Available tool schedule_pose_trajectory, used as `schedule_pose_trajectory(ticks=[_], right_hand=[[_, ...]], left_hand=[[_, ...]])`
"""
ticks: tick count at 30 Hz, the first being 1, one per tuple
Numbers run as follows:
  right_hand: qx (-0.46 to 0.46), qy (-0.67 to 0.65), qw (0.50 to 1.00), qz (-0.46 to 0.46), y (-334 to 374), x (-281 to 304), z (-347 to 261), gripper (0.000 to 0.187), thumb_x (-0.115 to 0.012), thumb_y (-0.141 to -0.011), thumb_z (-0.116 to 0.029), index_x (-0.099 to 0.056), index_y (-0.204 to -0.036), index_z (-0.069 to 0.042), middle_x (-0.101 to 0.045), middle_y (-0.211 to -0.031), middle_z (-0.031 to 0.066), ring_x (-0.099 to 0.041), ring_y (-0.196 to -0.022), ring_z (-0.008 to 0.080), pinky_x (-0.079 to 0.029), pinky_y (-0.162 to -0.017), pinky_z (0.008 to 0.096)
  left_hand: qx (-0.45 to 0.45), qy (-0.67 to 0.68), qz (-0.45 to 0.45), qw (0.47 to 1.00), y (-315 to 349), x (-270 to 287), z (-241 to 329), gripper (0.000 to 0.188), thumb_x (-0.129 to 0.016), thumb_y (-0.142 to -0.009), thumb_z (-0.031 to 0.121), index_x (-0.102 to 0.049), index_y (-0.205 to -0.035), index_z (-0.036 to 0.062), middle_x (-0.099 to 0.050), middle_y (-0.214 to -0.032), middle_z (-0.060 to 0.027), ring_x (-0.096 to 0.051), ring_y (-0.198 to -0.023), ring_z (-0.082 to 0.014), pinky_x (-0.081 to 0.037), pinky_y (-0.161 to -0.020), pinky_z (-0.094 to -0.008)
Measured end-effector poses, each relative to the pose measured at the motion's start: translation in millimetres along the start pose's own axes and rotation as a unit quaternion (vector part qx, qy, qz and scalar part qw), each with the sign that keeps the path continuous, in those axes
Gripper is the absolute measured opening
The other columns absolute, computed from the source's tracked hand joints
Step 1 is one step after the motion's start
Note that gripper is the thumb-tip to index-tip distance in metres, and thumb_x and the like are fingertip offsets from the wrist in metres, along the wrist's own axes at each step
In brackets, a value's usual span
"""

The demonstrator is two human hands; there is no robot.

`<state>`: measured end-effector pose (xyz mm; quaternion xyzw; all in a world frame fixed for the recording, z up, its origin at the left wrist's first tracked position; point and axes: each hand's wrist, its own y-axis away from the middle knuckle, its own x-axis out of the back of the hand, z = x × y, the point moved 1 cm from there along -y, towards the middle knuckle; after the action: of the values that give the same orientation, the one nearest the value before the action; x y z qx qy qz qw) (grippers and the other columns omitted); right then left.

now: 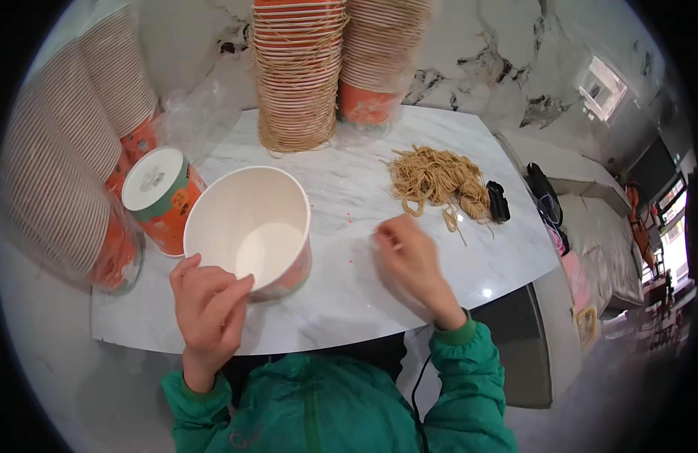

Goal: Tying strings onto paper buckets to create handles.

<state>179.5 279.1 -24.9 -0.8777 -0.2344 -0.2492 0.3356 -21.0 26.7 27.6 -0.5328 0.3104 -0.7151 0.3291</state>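
Note:
A large white-lined paper tub (pixel 247 219) stands open side up on the table, its outside orange and green. My left hand (pixel 209 302) grips its near rim between thumb and fingers. To the right of the tub, my right hand (pixel 409 257) is above the tabletop with its fingers curled together; whatever they may hold is hidden. Beyond that hand lies a heap of tan rubber bands (pixel 440 177). Left of the open tub, another paper tub (pixel 164 200) is tilted, showing its white round end.
A tall stack of nested tubs (pixel 300 83) wrapped with tan bands stands at the back, beside a plastic-wrapped stack (pixel 375 68). More wrapped stacks (pixel 58 181) line the left side. A black object (pixel 498 201) lies by the bands. The marble-patterned table (pixel 341 302) has a curved front edge.

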Motion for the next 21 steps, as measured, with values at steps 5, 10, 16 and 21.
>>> schedule_pose_trajectory(ticks=[5,10,16,21], right_hand=[[0.015,0.124,0.982,0.140,-22,64,75,0.003,-0.068,-0.094,-0.008,-0.068,-0.095,-0.005,-0.065,-0.090,0.0124,-0.067,-0.076,0.0298,-0.052,-0.068,0.0406],[0.010,0.178,0.975,0.131,-63,83,103,0.007,-0.067,-0.093,-0.009,-0.071,-0.099,-0.006,-0.063,-0.091,0.0123,-0.065,-0.079,0.0313,-0.051,-0.070,0.0420],[0.105,0.237,0.960,0.102,-109,65,119,0.013,-0.066,-0.093,-0.008,-0.073,-0.103,-0.010,-0.062,-0.100,0.0099,-0.065,-0.089,0.0324,-0.053,-0.074,0.0445],[0.077,0.316,0.941,0.089,-111,69,125,0.013,-0.065,-0.094,-0.007,-0.073,-0.104,-0.009,-0.063,-0.102,0.0114,-0.067,-0.091,0.0340,-0.054,-0.076,0.0438]], left_hand=[[0.002,-0.034,-0.005,0.999,-1,-13,19,0.039,-0.074,-0.071,-0.006,-0.076,-0.107,0.0064,-0.060,-0.091,-0.0033,-0.062,-0.086,-0.0225,-0.040,-0.107,-0.0510],[0.033,-0.104,0.021,0.994,-2,-25,25,0.040,-0.072,-0.071,-0.007,-0.075,-0.109,0.0043,-0.060,-0.092,-0.0043,-0.062,-0.088,-0.0235,-0.040,-0.107,-0.0509],[0.046,-0.098,0.022,0.994,0,-23,27,0.041,-0.072,-0.072,-0.008,-0.075,-0.110,0.0041,-0.063,-0.100,-0.0072,-0.065,-0.095,-0.0266,-0.039,-0.111,-0.0534],[0.051,-0.102,0.034,0.993,-4,-25,27,0.038,-0.071,-0.075,-0.010,-0.073,-0.111,0.0035,-0.066,-0.105,-0.0086,-0.066,-0.102,-0.0293,-0.039,-0.113,-0.0547]])
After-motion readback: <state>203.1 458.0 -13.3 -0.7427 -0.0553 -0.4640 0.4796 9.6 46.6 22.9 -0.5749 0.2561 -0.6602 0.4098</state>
